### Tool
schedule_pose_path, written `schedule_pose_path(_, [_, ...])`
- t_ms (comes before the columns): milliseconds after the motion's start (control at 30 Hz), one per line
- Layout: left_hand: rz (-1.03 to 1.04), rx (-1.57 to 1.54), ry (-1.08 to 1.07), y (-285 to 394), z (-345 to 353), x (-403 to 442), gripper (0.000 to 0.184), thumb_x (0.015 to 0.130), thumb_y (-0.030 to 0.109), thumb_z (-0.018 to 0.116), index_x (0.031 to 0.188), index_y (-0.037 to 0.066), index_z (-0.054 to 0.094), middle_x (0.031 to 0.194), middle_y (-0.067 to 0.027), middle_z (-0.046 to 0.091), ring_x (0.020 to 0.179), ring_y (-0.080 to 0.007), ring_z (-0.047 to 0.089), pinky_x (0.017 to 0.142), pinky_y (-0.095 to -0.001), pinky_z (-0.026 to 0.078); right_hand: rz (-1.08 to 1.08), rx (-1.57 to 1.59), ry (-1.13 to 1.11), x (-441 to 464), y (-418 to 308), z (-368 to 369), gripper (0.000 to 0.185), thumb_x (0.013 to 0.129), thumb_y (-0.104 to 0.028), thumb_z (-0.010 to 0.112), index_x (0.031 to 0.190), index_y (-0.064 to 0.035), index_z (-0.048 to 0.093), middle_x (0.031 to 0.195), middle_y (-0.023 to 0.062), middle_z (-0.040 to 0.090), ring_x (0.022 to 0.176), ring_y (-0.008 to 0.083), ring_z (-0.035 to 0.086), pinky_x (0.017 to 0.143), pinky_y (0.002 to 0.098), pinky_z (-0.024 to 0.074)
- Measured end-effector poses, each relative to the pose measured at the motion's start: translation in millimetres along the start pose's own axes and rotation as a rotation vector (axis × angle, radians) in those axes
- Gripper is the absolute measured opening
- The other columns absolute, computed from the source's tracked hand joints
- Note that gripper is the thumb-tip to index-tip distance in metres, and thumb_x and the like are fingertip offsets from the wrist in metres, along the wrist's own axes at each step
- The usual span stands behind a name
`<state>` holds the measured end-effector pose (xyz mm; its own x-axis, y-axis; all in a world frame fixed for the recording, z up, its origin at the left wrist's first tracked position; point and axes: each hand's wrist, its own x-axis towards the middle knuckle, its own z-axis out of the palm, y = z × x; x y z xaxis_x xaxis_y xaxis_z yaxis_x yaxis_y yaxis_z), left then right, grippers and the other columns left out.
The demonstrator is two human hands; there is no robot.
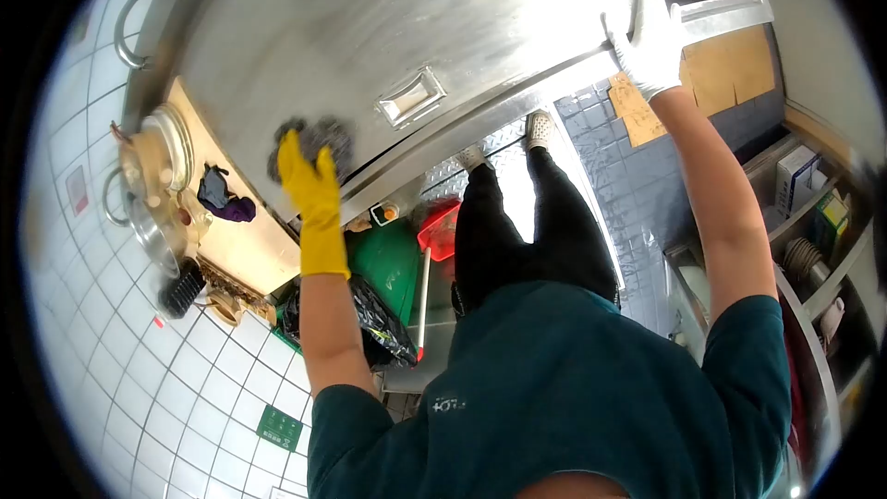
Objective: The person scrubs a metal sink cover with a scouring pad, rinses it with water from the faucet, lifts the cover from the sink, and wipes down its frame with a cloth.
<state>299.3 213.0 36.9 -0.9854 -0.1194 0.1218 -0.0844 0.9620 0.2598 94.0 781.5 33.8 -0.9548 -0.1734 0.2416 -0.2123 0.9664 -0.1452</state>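
Observation:
My left hand [309,189], in a long yellow rubber glove, presses a dark grey steel wool scourer [334,140] against a stainless steel door [370,28]. The scourer bulges out around the fingers. To the right of it a recessed handle [411,97] is set into the door. My right hand [650,46] wears a white glove and lies against the steel frame near the door's far edge, thumb apart from the fingers. Nothing shows in that hand.
On the left, a wooden board [236,240] bears stacked plates, pans and a dark cloth [222,194]. Below stand a green bin [388,259], a black bag [381,319] and a red dustpan [440,231]. Cardboard [725,69] lies on the floor; shelves [813,249] hold boxes at right.

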Motion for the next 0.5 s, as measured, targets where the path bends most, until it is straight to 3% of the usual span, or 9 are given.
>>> schedule_pose_path(100, [0.071,-0.001,0.074,99,50,69,0.078,0.098,0.04,0.08,0.156,-0.006,0.054,0.157,-0.0319,0.057,0.147,-0.0521,0.051,0.128,-0.0594,0.036,0.008,0.047,-0.017,1,-2,-5,0.076,0.099,-0.054,0.07,0.143,0.006,0.055,0.13,0.0272,0.064,0.123,0.0421,0.057,0.112,0.053,0.0381])
schedule_pose_path(133, [0.074,0.041,0.042,136,60,92,0.077,0.102,0.043,0.075,0.157,-0.007,0.054,0.159,-0.0316,0.057,0.148,-0.0505,0.052,0.128,-0.0578,0.036,0.004,0.037,-0.008,2,0,-2,0.075,0.099,-0.053,0.07,0.142,0.0059,0.056,0.129,0.0273,0.064,0.123,0.0424,0.057,0.112,0.0533,0.038])
schedule_pose_path(233, [0.252,0.006,0.045,243,93,143,0.081,0.098,0.048,0.079,0.156,-0.004,0.057,0.158,-0.029,0.059,0.148,-0.0476,0.053,0.129,-0.0573,0.036,-0.06,-0.001,0.058,0,5,6,0.074,0.099,-0.053,0.07,0.142,0.0052,0.056,0.128,0.0272,0.064,0.122,0.0427,0.057,0.111,0.0535,0.0381])
schedule_pose_path(300, [0.332,0.001,0.047,302,107,158,0.081,0.096,0.049,0.081,0.155,-0.002,0.059,0.156,-0.0271,0.062,0.146,-0.0438,0.056,0.128,-0.0565,0.037,-0.036,0.0,0.052,-7,12,18,0.078,0.101,-0.052,0.068,0.151,0.0064,0.052,0.139,0.0302,0.063,0.136,0.0447,0.055,0.119,0.0564,0.0351])
schedule_pose_path(400, [0.393,-0.29,-0.058,342,92,174,0.079,0.096,0.049,0.081,0.154,-0.001,0.059,0.158,-0.0288,0.059,0.148,-0.0462,0.053,0.129,-0.0544,0.036,0.019,0.115,-0.025,-10,24,26,0.084,0.105,-0.049,0.066,0.163,0.0073,0.044,0.156,0.0337,0.056,0.152,0.0481,0.046,0.129,0.0589,0.029])
schedule_pose_path(433, [0.395,-0.391,-0.117,346,77,172,0.076,0.097,0.046,0.081,0.154,0.0,0.059,0.157,-0.0294,0.059,0.148,-0.0474,0.052,0.129,-0.0545,0.036,0.048,0.16,0.004,-13,28,31,0.081,0.104,-0.049,0.067,0.161,0.0061,0.046,0.153,0.0331,0.057,0.148,0.0489,0.048,0.127,0.0594,0.0311])
schedule_pose_path(500, [0.355,-0.479,-0.011,319,54,157,0.07,0.1,0.036,0.079,0.156,0.0,0.058,0.157,-0.0302,0.059,0.149,-0.0486,0.051,0.129,-0.0554,0.035,0.109,0.253,0.065,-11,35,40,0.076,0.103,-0.048,0.068,0.156,0.0036,0.051,0.146,0.032,0.059,0.14,0.0505,0.052,0.122,0.0604,0.0355])
